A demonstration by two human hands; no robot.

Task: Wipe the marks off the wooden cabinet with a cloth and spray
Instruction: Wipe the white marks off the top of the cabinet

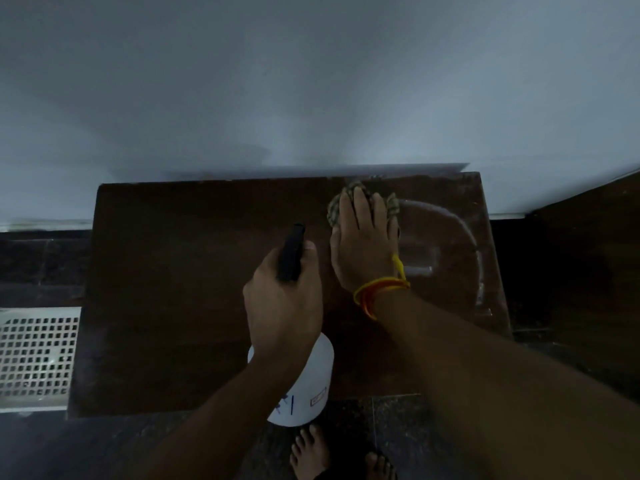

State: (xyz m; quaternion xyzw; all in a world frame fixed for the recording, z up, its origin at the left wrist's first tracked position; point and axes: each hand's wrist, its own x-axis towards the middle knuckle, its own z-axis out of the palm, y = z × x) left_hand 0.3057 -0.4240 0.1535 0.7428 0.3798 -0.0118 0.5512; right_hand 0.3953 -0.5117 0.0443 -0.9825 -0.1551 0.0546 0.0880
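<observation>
— Right, where is the cloth (pixel 360 202) against the wooden cabinet (pixel 194 271)?

— Up at the cabinet's far edge, toward its right end, close to the wall (pixel 311 81). It lies bunched on the dark top, and the right hand (pixel 363 244) rests flat over it, fingers stretched forward and close together, palm down. Only the crumpled rim of the cloth shows past the fingertips and at either side.

— And the spray?

— The spray bottle (pixel 304 386) hangs over the cabinet's near edge, about the middle of its width. The left hand (pixel 282 303) is curled round the bottle's neck, thumb lying beside the black nozzle (pixel 291 252), which points toward the wall. The white body sticks out below the wrist (there is some small print on it, too blurred to read).

— How do the two hands sit?

— Side by side, the left just nearer the cabinet's front, the right further back. A yellow-orange thread band (pixel 381 289) circles the right wrist.

— Any marks?

— A pale curved smear (pixel 460 230) arcs across the cabinet's right end, beside the right hand. Below the front edge, bare toes (pixel 308 448) stand on dark floor tiles (pixel 415 438). Left of the cabinet, a white perforated panel (pixel 38 355).
</observation>
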